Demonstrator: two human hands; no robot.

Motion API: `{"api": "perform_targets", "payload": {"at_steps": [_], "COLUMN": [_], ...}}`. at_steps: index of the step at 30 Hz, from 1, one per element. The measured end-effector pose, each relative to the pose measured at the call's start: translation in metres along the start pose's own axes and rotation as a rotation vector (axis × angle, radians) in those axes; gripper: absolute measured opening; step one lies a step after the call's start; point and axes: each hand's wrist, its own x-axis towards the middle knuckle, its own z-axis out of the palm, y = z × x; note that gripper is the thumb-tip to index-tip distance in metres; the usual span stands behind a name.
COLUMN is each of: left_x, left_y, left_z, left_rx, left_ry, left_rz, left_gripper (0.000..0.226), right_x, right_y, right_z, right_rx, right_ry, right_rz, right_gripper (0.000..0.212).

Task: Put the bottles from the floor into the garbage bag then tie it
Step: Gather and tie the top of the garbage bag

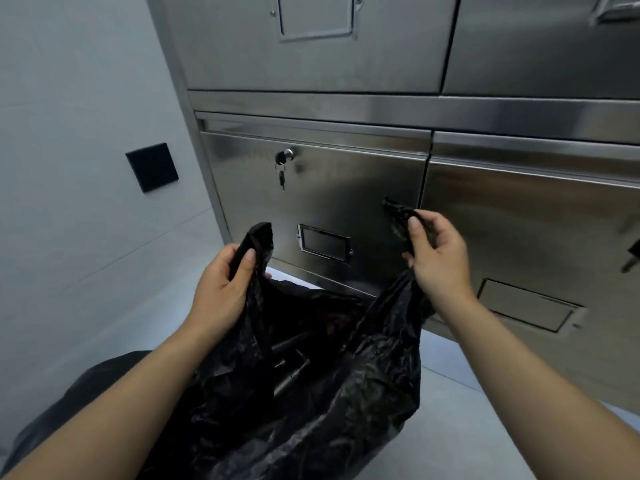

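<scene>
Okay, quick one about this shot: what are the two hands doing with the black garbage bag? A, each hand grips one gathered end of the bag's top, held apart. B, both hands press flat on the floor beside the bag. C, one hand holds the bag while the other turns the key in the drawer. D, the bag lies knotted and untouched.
A: the left hand and the right hand each hold a bunched end of the black garbage bag, apart and unknotted.

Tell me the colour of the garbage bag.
Black, glossy and crinkled; the garbage bag shows in the head view.
</scene>
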Motion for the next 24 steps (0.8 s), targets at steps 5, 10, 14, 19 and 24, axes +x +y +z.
{"api": "perform_targets", "payload": {"at_steps": [5,10,14,19,24], "left_x": [-0.008,-0.021,-0.029,-0.033,-0.028], "left_y": [-0.008,-0.020,-0.021,-0.026,-0.031], "left_z": [0.003,0.001,0.001,-0.007,-0.017], "left_rx": [0.095,0.164,0.126,0.130,0.043], "left_ry": [-0.013,-0.135,-0.097,-0.143,-0.197], "left_rz": [0.009,0.076,0.071,-0.024,-0.138], "left_gripper": [0.016,0.013,0.012,0.049,0.080], "right_x": [-0.032,-0.051,-0.060,-0.077,-0.085], "right_y": [0.012,0.029,0.039,0.044,0.041], "right_z": [0.040,0.065,0.080,0.099,0.114], "right_rx": [0.065,-0.020,-0.085,-0.173,-0.139], "right_ry": [-0.147,-0.295,-0.306,-0.402,-0.496], "right_rz": [0.068,0.063,0.098,0.088,0.087], "right_gripper": [0.018,0.017,0.014,0.012,0.015]}}
